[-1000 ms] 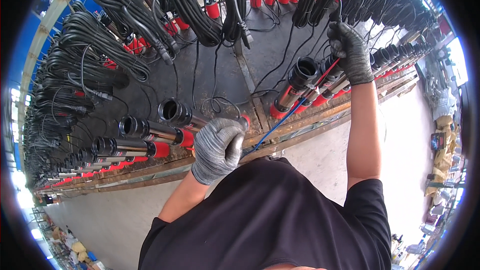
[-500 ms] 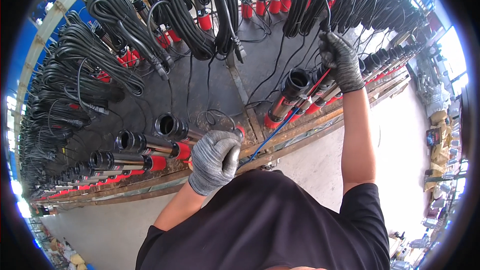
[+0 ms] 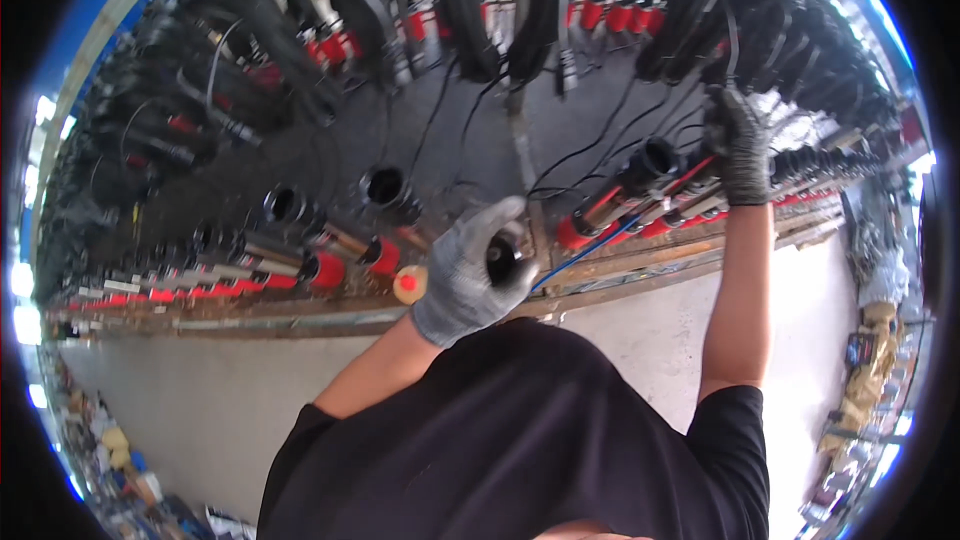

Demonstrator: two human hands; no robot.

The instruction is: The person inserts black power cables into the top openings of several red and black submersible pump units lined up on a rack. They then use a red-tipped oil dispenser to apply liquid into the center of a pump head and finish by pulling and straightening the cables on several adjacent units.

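Observation:
My left hand (image 3: 465, 270), in a grey knit glove, is curled round the black open end (image 3: 503, 258) of what looks like a tubular pump, its hole facing me. The thumb and fingers stand apart on either side of that end; the rest of the piece is hidden. My right hand (image 3: 742, 150), in a darker glove, is raised at the right. Its fingers are closed on a black cable (image 3: 733, 55), though blur hides the exact grip. Below it, a thin blue and red strip (image 3: 590, 248) slants past a steel pump (image 3: 620, 190) with a black mouth and red base.
Rows of steel pumps with red bases (image 3: 325, 270) lean along the wooden rack edge (image 3: 300, 325). Black cable coils (image 3: 350, 0) hang in a dense row behind. A cream disc with a red centre (image 3: 408, 286) is beside my left wrist. Loose cables cross the dark surface (image 3: 470, 130).
My left hand was a fist; its fingers are now spread wider, and the black round end shows between them. My right hand stays at the cable. The whole view has shifted.

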